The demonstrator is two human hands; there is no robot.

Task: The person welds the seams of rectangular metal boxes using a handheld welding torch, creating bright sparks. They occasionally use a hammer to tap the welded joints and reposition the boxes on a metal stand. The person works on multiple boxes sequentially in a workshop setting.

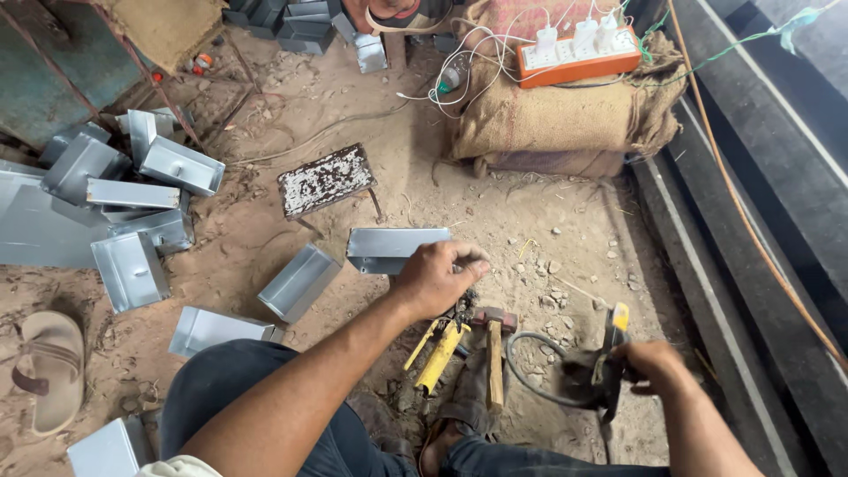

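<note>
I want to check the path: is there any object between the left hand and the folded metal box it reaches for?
Nothing visible: the left hand already grips the right end of the metal box. The right hand holds a dark tool apart.

Grey metal box (396,249), orange power strip (579,55), yellow pliers (439,351), tan sandal (51,367)

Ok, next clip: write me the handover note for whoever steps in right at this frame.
Left hand: gripping the edge of a folded grey sheet-metal box on the sandy floor.
Right hand: closed on a black electrode holder with its cable.
Hammer and yellow-handled pliers lie between the hands.
More boxes are piled at left, others loose nearby.
No arc or weld visible on the held box.
</note>
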